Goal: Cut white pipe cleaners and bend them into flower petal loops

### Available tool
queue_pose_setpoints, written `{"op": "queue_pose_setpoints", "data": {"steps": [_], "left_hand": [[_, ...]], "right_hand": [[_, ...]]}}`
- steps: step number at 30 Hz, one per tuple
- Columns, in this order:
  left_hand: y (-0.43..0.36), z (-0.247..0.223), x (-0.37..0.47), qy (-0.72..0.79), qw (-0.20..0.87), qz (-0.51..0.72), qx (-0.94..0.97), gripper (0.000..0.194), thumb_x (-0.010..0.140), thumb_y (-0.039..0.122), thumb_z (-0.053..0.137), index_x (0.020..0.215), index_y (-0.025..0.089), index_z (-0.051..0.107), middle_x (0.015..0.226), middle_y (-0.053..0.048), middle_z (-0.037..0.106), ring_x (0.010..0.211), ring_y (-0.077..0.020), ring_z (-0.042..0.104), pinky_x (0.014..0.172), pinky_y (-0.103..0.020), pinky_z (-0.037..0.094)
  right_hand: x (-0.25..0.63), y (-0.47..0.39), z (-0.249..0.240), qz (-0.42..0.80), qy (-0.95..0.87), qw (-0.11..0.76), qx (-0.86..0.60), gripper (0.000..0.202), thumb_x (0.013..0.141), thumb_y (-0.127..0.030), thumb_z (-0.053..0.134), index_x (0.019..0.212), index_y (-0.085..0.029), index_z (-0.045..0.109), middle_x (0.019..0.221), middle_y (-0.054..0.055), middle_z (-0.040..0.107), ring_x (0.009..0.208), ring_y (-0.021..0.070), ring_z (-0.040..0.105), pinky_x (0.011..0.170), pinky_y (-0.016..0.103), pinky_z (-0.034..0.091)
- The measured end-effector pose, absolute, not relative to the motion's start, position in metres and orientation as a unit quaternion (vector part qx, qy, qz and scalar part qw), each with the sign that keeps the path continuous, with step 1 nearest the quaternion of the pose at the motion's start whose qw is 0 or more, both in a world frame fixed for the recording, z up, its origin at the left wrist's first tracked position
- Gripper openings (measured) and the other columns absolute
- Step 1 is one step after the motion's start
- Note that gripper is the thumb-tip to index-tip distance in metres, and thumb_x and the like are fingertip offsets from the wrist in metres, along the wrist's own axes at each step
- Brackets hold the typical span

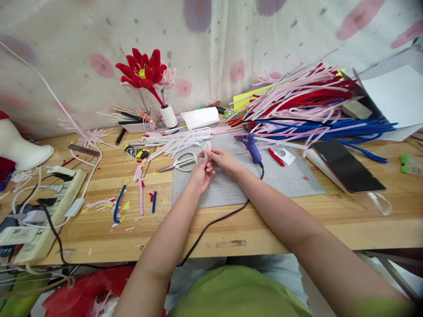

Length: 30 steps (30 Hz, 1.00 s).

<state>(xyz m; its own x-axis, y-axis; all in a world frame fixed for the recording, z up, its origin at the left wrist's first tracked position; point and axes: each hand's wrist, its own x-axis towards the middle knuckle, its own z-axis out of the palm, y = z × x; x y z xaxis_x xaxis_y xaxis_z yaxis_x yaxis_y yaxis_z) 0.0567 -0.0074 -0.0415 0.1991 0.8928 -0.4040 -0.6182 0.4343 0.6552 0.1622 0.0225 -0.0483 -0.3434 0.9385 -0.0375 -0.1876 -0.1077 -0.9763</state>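
A pale, white-looking pipe cleaner (207,147) bent into a small loop rises from between my fingertips. My left hand (200,174) pinches its lower end, while my right hand (221,158) grips it from the other side. The fingers of both hands are close together and partly hide the loop's base. Beneath them lies a grey cutting mat (284,182). Scissors with pale handles (185,162) rest just left of my hands, blades pointing left. To the right, a purple glue gun (253,149) lies on the mat, near a red-handled tool (276,157).
Bundles of pink, red and blue pipe cleaners (297,99) fill the back right, behind a phone (346,166). A red flower (142,70) stands in a white vase (168,116). At left is a power strip (53,220). The glue gun's black cord (211,222) crosses the table's front edge.
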Motion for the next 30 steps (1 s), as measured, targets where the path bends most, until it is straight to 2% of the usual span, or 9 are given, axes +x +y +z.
{"op": "queue_pose_setpoints", "data": {"steps": [3,5,15,18,23,30], "left_hand": [[-0.007,-0.038,0.053,0.377,0.754,0.511,0.168,0.019,0.088,0.018,0.045,0.072,0.013,0.054,0.053,0.007,0.037,0.038,-0.0003,0.036,0.039,-0.010,0.040],[-0.007,-0.036,0.051,0.372,0.756,0.513,0.165,0.019,0.088,0.018,0.044,0.073,0.013,0.054,0.053,0.007,0.038,0.040,-0.0007,0.038,0.041,-0.011,0.042],[-0.007,-0.041,0.056,0.494,0.645,0.511,0.279,0.022,0.083,0.029,0.054,0.072,0.011,0.055,0.052,0.005,0.048,0.045,-0.0038,0.048,0.062,-0.023,0.052],[-0.002,-0.038,0.056,0.517,0.628,0.504,0.290,0.015,0.083,0.026,0.054,0.077,0.012,0.053,0.057,0.003,0.055,0.049,-0.0064,0.056,0.065,-0.028,0.053],[0.012,-0.031,0.053,0.491,0.675,0.450,0.318,0.013,0.083,0.025,0.055,0.081,0.012,0.058,0.062,-0.001,0.060,0.056,-0.0101,0.062,0.068,-0.030,0.054],[0.022,-0.041,0.064,0.527,0.621,0.494,0.304,0.007,0.078,0.017,0.059,0.079,0.012,0.064,0.069,-0.002,0.064,0.065,-0.0121,0.065,0.070,-0.030,0.054]], "right_hand": [[0.164,0.022,-0.047,0.643,-0.536,0.401,-0.371,0.043,0.076,-0.060,0.050,0.080,-0.018,0.060,0.068,0.002,0.060,0.063,0.0115,0.056,0.063,0.026,0.048],[0.165,0.023,-0.048,0.618,-0.566,0.395,-0.375,0.042,0.078,-0.059,0.049,0.076,-0.017,0.059,0.072,0.002,0.061,0.067,0.0118,0.056,0.067,0.026,0.047],[0.166,0.028,-0.053,0.484,-0.631,0.462,-0.393,0.035,0.073,-0.050,0.055,0.063,-0.018,0.044,0.060,-0.004,0.046,0.059,0.0088,0.045,0.059,0.024,0.037],[0.169,0.030,-0.055,0.494,-0.612,0.464,-0.408,0.033,0.071,-0.048,0.055,0.063,-0.018,0.045,0.058,-0.004,0.045,0.056,0.0089,0.045,0.055,0.024,0.035],[0.177,0.038,-0.055,0.526,-0.585,0.458,-0.413,0.032,0.069,-0.048,0.056,0.066,-0.018,0.047,0.058,-0.003,0.051,0.054,0.0089,0.046,0.053,0.023,0.035],[0.175,0.049,-0.062,0.446,-0.578,0.473,-0.494,0.027,0.068,-0.044,0.056,0.066,-0.016,0.055,0.057,-0.003,0.050,0.053,0.0089,0.043,0.054,0.024,0.034]]}}
